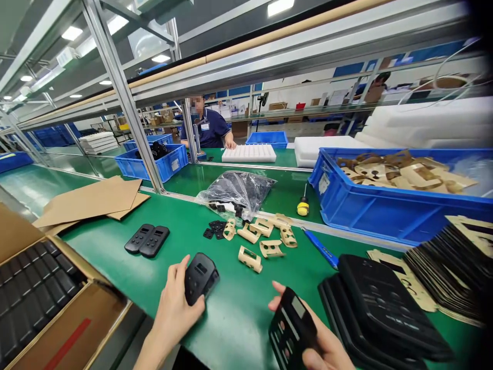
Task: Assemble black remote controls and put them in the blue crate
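Note:
My left hand (174,304) grips a black handheld device casing (199,276) with small buttons, tilted just above the green bench. In my right hand (326,343) is a black plastic faceplate (289,329), held upright; fingers show through its round cutouts, and a window opening is near its top. Two similar black handheld devices (154,240) lie side by side at the left. Ahead of my hands are several curved tan pieces (250,259) with cutouts and a few small black parts (215,228). Stacked black panels (379,303) lie right of my right hand.
A cardboard box (92,318) of black parts stands at left, near cardboard sheets (88,200). Ahead lie a clear plastic bag (239,190), a yellow screwdriver (303,206) and a blue cutter (320,247). A blue bin (370,210) holds tan pieces. A person (211,126) sits opposite.

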The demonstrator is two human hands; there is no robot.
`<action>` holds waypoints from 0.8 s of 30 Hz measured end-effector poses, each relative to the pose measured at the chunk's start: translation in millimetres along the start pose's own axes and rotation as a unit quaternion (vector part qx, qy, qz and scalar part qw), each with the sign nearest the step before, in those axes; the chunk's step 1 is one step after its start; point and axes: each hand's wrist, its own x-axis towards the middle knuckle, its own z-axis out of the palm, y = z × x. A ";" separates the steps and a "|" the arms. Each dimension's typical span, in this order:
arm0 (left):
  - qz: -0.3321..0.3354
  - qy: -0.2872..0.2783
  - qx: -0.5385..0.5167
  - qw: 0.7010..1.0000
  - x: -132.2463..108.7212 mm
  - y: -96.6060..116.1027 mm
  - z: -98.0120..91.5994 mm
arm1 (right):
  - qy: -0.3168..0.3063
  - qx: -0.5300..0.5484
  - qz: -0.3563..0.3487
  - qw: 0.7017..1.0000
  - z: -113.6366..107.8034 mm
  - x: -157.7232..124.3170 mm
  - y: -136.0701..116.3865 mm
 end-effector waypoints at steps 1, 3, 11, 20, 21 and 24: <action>0.008 0.002 -0.036 0.999 -4.9 5.3 4.7 | -0.003 0.014 0.014 1.000 0.7 0.6 0.8; 0.033 -0.014 -0.074 0.997 -11.0 12.9 14.1 | -0.001 0.044 0.036 0.998 2.1 1.4 0.0; 0.078 -0.113 -0.103 0.985 -26.3 25.2 2.2 | 0.012 0.070 0.053 0.996 -0.4 4.7 5.6; 0.198 -0.261 -0.152 0.933 -49.7 6.9 0.1 | 0.032 0.171 0.100 0.980 -1.6 8.0 0.4; 0.185 -0.256 -0.143 0.938 -48.0 6.3 0.8 | 0.032 0.173 0.101 0.979 -0.8 8.5 -1.7; 0.173 -0.265 -0.137 0.939 -40.8 7.8 0.9 | 0.026 0.169 0.104 0.980 0.6 9.7 -4.2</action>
